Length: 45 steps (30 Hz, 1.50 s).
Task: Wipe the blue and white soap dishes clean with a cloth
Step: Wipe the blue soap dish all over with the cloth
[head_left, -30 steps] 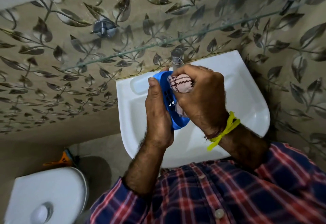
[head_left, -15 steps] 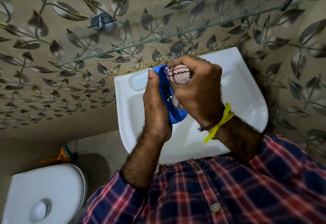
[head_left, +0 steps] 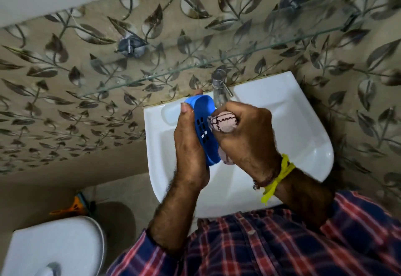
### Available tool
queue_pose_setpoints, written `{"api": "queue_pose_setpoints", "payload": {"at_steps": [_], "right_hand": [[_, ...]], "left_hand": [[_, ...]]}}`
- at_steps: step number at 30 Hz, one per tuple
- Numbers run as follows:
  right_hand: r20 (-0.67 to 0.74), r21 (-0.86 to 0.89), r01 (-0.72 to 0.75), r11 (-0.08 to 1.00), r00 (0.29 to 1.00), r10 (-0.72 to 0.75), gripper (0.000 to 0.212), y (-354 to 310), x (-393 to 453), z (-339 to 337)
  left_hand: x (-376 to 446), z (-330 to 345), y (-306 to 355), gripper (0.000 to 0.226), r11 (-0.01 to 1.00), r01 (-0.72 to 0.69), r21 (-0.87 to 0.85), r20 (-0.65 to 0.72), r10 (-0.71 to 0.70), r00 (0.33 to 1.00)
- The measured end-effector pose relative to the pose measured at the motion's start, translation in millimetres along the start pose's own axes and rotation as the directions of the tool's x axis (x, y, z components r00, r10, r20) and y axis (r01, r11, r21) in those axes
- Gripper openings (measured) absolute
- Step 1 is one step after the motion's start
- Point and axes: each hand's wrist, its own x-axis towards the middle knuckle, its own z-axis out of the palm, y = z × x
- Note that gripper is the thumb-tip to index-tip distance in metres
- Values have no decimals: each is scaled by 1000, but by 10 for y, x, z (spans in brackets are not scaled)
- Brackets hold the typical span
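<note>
My left hand [head_left: 191, 145] grips the blue soap dish [head_left: 205, 121] on its edge over the white sink [head_left: 303, 141], the slotted inside turned to the right. My right hand [head_left: 247, 136] is closed around a bunched pink cloth with dark red lines [head_left: 223, 121], which presses against the dish's inside near its middle. A tail of the cloth hangs out below my right hand beside the dish's lower end. No white soap dish is in view.
A chrome tap [head_left: 219, 86] stands at the sink's back, just behind the dish. A glass shelf [head_left: 195, 67] runs along the leaf-patterned wall above. A white toilet lid [head_left: 54, 247] lies at the lower left, with an orange item [head_left: 73, 206] on the floor beside it.
The cloth in my right hand has slid down from the top end of the dish to its middle, uncovering the dish's upper inside. My left hand keeps its grip.
</note>
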Motion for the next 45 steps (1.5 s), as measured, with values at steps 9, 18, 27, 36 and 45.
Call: {"api": "queue_pose_setpoints", "payload": {"at_steps": [9, 18, 27, 36, 45], "right_hand": [[55, -110, 135, 985, 990, -130, 3, -40, -8, -64], [347, -159, 224, 962, 924, -158, 8, 81, -74, -146], [463, 29, 15, 999, 886, -26, 16, 67, -63, -176], [354, -110, -11, 994, 934, 49, 17, 73, -111, -196], [283, -52, -50, 997, 957, 63, 18, -25, -167, -105]], "left_hand": [[54, -32, 33, 62, 999, 24, -21, 56, -23, 998], [89, -139, -73, 66, 992, 109, -70, 42, -107, 993], [83, -142, -147, 66, 988, 120, -94, 76, -113, 991], [98, -125, -164, 69, 985, 128, -120, 93, -117, 989], [142, -170, -132, 64, 978, 85, -190, 48, -78, 996]]}}
